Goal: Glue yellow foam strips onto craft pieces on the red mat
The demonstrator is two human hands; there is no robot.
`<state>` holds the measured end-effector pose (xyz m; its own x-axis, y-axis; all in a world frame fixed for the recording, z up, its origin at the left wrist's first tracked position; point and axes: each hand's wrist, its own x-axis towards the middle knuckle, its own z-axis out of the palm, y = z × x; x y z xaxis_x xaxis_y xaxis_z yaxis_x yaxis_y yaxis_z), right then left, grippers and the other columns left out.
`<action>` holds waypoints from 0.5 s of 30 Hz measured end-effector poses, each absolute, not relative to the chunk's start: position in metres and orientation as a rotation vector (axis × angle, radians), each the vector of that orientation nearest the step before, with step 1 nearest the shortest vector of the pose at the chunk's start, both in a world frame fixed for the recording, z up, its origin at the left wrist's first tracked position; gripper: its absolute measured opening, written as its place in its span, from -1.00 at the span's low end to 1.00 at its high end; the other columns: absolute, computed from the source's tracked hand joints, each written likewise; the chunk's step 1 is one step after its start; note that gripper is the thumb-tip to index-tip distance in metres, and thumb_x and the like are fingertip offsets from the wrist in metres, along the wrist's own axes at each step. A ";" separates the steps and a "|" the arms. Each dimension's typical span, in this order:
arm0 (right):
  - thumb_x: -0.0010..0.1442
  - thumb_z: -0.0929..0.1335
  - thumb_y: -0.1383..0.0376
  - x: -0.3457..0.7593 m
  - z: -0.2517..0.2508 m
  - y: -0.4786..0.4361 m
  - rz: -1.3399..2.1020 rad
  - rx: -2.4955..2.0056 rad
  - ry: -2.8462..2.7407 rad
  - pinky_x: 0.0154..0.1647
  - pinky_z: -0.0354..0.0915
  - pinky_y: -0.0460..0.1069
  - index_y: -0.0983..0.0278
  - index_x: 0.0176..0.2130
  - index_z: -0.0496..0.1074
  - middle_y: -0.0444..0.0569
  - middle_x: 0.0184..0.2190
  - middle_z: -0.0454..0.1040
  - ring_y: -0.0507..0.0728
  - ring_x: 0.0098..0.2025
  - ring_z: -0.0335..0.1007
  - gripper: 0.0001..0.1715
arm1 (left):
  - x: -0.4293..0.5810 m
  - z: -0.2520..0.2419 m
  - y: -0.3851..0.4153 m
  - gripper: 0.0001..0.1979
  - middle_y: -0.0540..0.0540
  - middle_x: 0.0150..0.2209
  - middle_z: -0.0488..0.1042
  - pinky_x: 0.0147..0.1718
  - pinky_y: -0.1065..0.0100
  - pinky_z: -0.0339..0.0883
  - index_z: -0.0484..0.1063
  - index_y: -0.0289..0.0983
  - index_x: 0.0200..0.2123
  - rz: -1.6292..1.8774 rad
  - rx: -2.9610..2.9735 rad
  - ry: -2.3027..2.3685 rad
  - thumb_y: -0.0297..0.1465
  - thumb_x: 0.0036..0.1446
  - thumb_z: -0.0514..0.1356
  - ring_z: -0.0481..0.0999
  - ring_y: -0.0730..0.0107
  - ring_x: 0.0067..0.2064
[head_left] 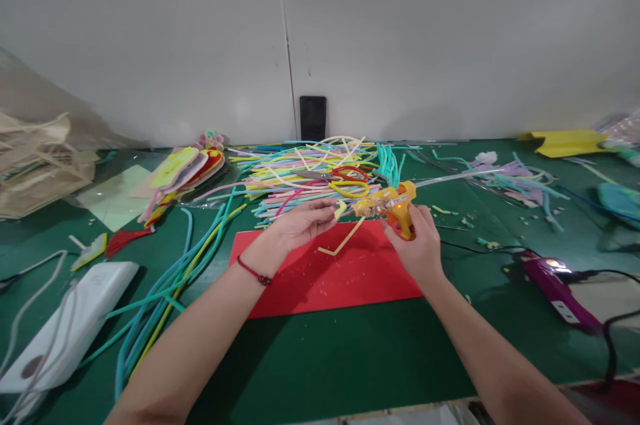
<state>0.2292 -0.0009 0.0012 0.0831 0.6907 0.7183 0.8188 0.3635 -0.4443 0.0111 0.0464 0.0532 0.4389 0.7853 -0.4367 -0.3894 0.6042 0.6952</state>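
Observation:
My left hand (306, 223) pinches a small pale-yellow piece (341, 209) between its fingertips, above the red sheet (330, 285). Wrapped round the handle of a yellow-orange glue gun (383, 202) is my right hand (416, 241). The gun's nozzle points left and is close to the small piece; whether they touch is unclear. A clear glue stick (457, 175) sticks out of the gun's back. Below the nozzle, a bent pale-yellow stick (342, 247) shows over the red sheet.
Behind the hands lie many coloured sticks (280, 175) with scissors (330, 176) on top. A phone (313, 118) leans on the wall. At left are long stems (187, 271) and a white power strip (70, 325); at right, a purple socket (563, 291) with black cables.

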 end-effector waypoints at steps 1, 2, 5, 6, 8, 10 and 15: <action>0.08 0.36 0.28 0.229 0.001 -0.001 -0.164 -1.366 -1.648 -0.30 0.36 0.08 0.26 -0.21 0.32 -0.02 -0.33 0.30 0.16 -0.27 0.34 -0.76 | 0.011 0.053 0.046 -0.77 -0.01 -0.50 0.44 -0.32 0.53 0.40 0.45 -0.37 -0.42 0.776 0.549 0.821 -0.73 0.08 0.08 0.47 0.58 -0.46; 0.08 0.36 0.28 0.229 0.001 -0.001 -0.163 -1.363 -1.650 -0.30 0.36 0.08 0.26 -0.21 0.32 -0.02 -0.33 0.30 0.16 -0.26 0.34 -0.77 | 0.011 0.052 0.047 -0.78 -0.01 -0.49 0.44 -0.32 0.53 0.40 0.45 -0.37 -0.42 0.775 0.549 0.816 -0.73 0.08 0.09 0.47 0.58 -0.46; 0.08 0.36 0.29 0.229 0.001 0.000 -0.157 -1.362 -1.648 -0.29 0.36 0.08 0.26 -0.22 0.32 -0.02 -0.33 0.30 0.16 -0.25 0.33 -0.77 | 0.010 0.050 0.047 -0.79 -0.02 -0.49 0.45 -0.32 0.53 0.39 0.46 -0.37 -0.40 0.772 0.554 0.797 -0.73 0.07 0.11 0.47 0.58 -0.46; 0.07 0.36 0.28 0.229 0.001 0.000 -0.154 -1.365 -1.643 -0.28 0.35 0.09 0.26 -0.22 0.32 -0.02 -0.33 0.30 0.16 -0.25 0.33 -0.77 | 0.010 0.050 0.047 -0.79 -0.02 -0.48 0.45 -0.33 0.53 0.39 0.47 -0.37 -0.40 0.772 0.554 0.792 -0.73 0.07 0.11 0.47 0.58 -0.46; 0.08 0.36 0.27 0.229 0.001 0.000 -0.144 -1.373 -1.632 -0.28 0.35 0.09 0.26 -0.22 0.32 -0.02 -0.33 0.29 0.16 -0.25 0.33 -0.77 | 0.010 0.050 0.047 -0.78 -0.03 -0.48 0.46 -0.36 0.53 0.39 0.47 -0.38 -0.39 0.773 0.551 0.786 -0.72 0.08 0.09 0.48 0.57 -0.47; 0.08 0.36 0.26 0.229 0.001 0.000 -0.139 -1.378 -1.624 -0.28 0.35 0.08 0.26 -0.22 0.32 -0.03 -0.33 0.29 0.16 -0.25 0.32 -0.77 | 0.011 0.051 0.047 -0.77 -0.04 -0.48 0.46 -0.37 0.53 0.38 0.47 -0.38 -0.40 0.774 0.544 0.785 -0.73 0.10 0.07 0.48 0.57 -0.46; 0.08 0.36 0.27 0.231 -0.001 0.000 -0.132 -1.371 -1.622 -0.26 0.36 0.08 0.27 -0.19 0.32 -0.01 -0.30 0.30 0.16 -0.24 0.33 -0.74 | 0.011 0.051 0.047 -0.75 -0.04 -0.47 0.46 -0.34 0.53 0.38 0.48 -0.38 -0.39 0.770 0.534 0.803 -0.74 0.10 0.07 0.47 0.58 -0.46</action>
<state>0.2309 0.0003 -0.0011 0.1062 0.6979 0.7083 0.8036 0.3593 -0.4745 0.0108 0.0471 0.0513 0.4554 0.7774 -0.4338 -0.4005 0.6141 0.6801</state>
